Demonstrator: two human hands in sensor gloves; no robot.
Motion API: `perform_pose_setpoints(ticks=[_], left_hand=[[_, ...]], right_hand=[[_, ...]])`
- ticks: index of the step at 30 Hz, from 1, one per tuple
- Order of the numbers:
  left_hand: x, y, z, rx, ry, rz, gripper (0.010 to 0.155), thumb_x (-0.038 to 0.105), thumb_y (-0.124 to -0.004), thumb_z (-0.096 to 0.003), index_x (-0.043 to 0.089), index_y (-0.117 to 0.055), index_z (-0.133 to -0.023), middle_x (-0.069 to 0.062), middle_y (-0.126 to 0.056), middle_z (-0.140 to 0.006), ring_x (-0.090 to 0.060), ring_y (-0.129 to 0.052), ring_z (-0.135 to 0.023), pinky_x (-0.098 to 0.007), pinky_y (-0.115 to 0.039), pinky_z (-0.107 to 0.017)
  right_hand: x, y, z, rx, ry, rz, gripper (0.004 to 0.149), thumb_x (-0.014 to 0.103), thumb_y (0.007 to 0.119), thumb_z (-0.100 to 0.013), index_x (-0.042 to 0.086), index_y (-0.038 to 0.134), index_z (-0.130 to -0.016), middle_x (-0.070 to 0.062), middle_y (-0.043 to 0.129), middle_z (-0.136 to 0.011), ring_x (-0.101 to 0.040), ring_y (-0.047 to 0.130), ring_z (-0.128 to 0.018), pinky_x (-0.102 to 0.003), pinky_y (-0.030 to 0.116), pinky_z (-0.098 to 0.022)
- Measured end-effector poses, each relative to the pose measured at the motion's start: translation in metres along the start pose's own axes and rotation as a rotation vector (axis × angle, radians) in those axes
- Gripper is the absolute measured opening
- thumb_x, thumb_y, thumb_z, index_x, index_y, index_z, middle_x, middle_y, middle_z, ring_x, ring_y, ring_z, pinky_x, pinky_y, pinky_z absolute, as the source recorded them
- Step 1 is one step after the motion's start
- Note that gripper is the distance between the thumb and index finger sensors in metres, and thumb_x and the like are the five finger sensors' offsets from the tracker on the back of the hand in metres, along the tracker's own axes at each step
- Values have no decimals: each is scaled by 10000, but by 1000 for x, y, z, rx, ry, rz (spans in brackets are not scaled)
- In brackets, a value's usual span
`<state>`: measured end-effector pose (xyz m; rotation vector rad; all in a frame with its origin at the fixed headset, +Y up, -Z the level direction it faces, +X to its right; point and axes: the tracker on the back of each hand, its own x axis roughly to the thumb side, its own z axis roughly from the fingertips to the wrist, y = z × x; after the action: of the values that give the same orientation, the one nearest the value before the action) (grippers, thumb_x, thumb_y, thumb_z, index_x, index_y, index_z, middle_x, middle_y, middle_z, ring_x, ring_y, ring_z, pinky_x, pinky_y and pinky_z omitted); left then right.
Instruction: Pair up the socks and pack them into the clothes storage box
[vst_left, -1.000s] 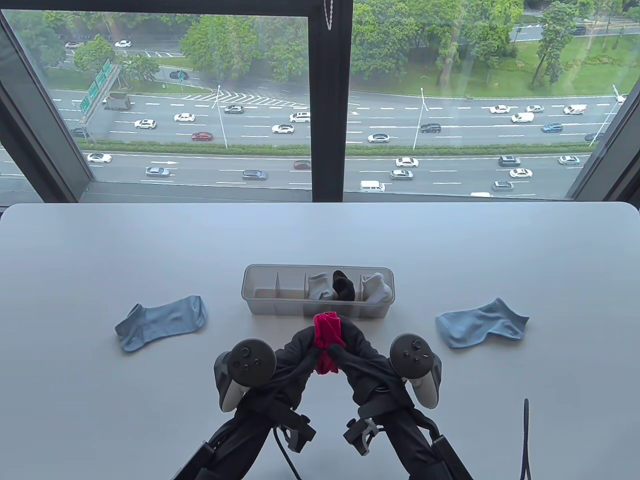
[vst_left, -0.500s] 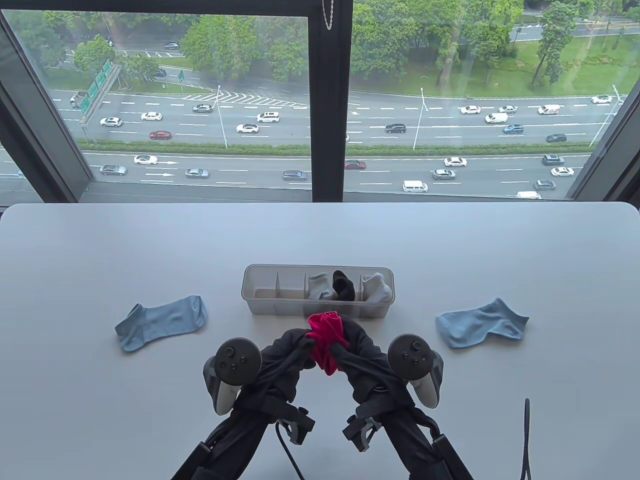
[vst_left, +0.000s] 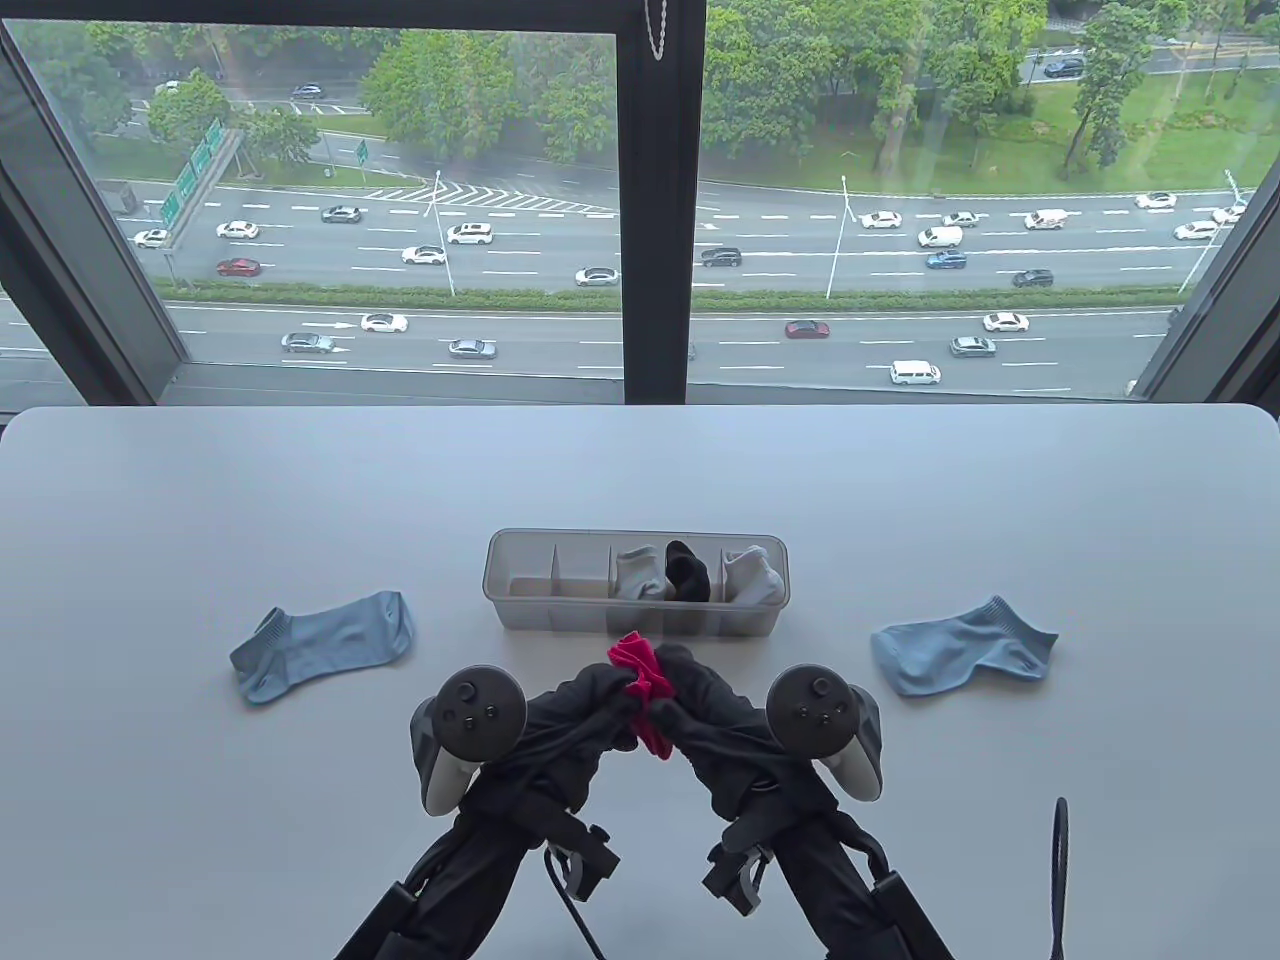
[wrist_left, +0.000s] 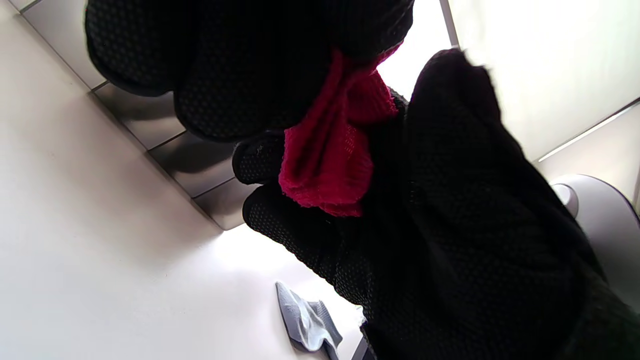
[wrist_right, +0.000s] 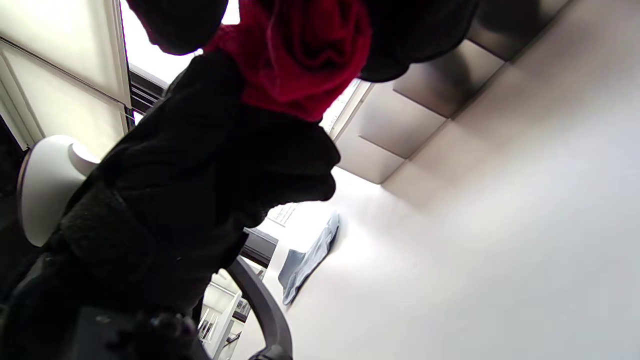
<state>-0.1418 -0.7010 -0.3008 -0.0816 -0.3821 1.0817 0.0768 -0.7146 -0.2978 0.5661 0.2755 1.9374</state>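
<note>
Centrally, left hand (vst_left: 590, 705) and right hand (vst_left: 712, 712) both clenched around bunched red socks (vst_left: 640, 690), held just before the storage box (vst_left: 636, 612), blue socks lying either side.

A white desk (vst_left: 900, 480) stands against a big window (vst_left: 400, 200). Outside, cars run along a wide road (vst_left: 560, 300) edged with trees (vst_left: 780, 80). A dark cable (vst_left: 1056, 870) loops at the desk's near right edge.

Even daylight enters through window (vst_left: 640, 200) beyond bench (vst_left: 200, 480) far edge. Table view sharp, shadows soft. Wrist views blown out near window, gloves underexposed, slightly blurred.
</note>
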Motion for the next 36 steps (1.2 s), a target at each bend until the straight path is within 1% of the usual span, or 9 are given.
perform_pose_setpoints(ticks=[2,5,8,10,13,16,21,29,36], left_hand=[[-1,-2,-1,-35,-6,17,393,230,-703,-582,-54,-764,-846,-242,-963,-700,-383,-1032,-550,-578,-855,-474],[2,-6,-2,-103,-28,21,394,256,-691,-590,-42,-768,-835,-226,-970,-692,-375,-1037,-546,-572,-857,-476],[2,-4,-4,-143,-19,28,402,255,-681,-593,-48,-766,-842,-232,-960,-700,-395,-1020,-562,-590,-834,-491],[4,-5,-4,-144,-9,-36,416,243,-664,-593,-50,-740,-879,-250,-927,-744,-421,-985,-609,-611,-796,-523],[8,-7,-3,-37,-3,-256,436,271,-649,-571,-7,-728,-898,-221,-919,-769,-420,-975,-628,-607,-793,-530],[5,-3,-5,49,33,-311,434,271,-635,-568,37,-726,-922,-215,-909,-785,-429,-965,-636,-612,-785,-534],[-8,6,-9,100,70,-331,428,263,-620,-581,67,-730,-945,-203,-912,-782,-422,-978,-619,-604,-802,-515],[-12,7,-16,50,50,-315,413,248,-610,-581,121,-740,-952,-187,-890,-832,-407,-995,-630,-591,-824,-504],[11,-13,-14,-64,-88,-310,416,250,-590,-589,179,-709,-980,-190,-684,-1077,-469,-800,-936,-631,-729,-653]], right_hand=[[1,6,-1,-15,16,126,963,537,707,-501,-32,271,-1145,-385,458,-1104,-491,638,-936,-612,610,-696],[-1,6,0,-124,41,280,915,563,709,-460,27,373,-1121,-276,612,-1046,-367,772,-852,-510,712,-668],[-7,1,0,-100,44,165,772,439,772,-500,66,465,-1101,-246,696,-994,-310,838,-784,-470,756,-632],[-11,-2,0,-119,54,161,617,364,727,-580,103,510,-1095,-231,722,-991,-301,857,-772,-461,774,-621],[-13,-4,-1,-134,83,109,518,321,665,-632,130,525,-1093,-230,708,-998,-311,836,-785,-473,753,-633],[-11,-6,-1,-144,71,57,497,303,660,-630,147,542,-1087,-235,688,-1007,-322,819,-798,-484,739,-642],[-9,-1,-6,-34,63,54,491,287,654,-616,167,570,-1085,-236,679,-1016,-342,811,-802,-464,751,-613],[-7,18,-14,162,94,200,479,284,641,-603,260,578,-1077,-247,590,-1049,-357,776,-802,-419,754,-580],[-8,22,-18,222,183,258,447,316,582,-616,365,522,-1057,-306,472,-1064,-392,714,-801,-441,726,-590]])
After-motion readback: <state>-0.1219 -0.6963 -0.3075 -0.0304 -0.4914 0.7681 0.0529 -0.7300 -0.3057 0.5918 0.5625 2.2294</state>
